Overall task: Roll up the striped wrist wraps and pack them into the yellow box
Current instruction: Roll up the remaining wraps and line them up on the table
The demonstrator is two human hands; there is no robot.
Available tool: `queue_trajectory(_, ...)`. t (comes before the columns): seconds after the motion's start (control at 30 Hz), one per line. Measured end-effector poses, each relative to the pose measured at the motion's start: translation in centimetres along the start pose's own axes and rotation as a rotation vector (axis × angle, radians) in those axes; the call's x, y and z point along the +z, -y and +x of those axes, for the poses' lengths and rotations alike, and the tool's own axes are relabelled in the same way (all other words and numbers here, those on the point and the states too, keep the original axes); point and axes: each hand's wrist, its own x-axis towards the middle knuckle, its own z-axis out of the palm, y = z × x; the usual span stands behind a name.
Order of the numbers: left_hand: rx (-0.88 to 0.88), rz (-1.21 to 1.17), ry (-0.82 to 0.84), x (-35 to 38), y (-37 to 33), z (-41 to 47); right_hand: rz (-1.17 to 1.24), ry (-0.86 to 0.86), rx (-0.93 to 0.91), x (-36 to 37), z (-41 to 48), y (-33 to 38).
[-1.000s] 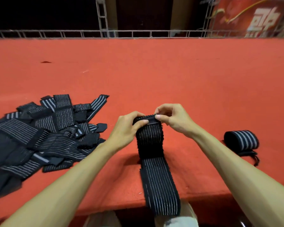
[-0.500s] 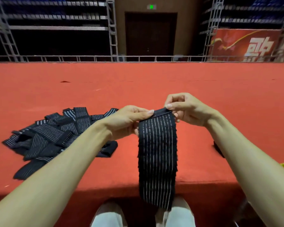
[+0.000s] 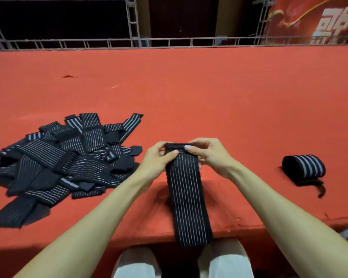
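Now both hands pinching wrist wrap top edge, strip hanging below

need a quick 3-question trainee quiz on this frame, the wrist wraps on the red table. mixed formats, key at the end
1. True or false: the left hand and the right hand both pinch the top end of the same wrap.
2. Where does the rolled wrap lie? A) on the table, to the right of the hands; B) in the person's lap; C) in the left hand.
3. Fill in: the unrolled wraps lie in a pile to the ___ of the hands.
Key: 1 true; 2 A; 3 left.
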Motion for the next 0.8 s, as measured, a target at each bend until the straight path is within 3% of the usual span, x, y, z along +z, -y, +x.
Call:
queue_trajectory(0.33,0.154,0.155,-0.114,0.6,9.4,3.6,0.095,-0.210,0.123,1.9,3.1,-9.0)
queue_trajectory(0.53,0.212,0.283,-0.075,0.5,10.5,4.2,0.164,-0.228,0.044,1.6,2.7,-9.7)
queue_trajectory(0.8,0.192,0.268,-0.058,0.9,10.9,4.1,0.141,-0.223,-0.091,1.3,2.7,-10.7)
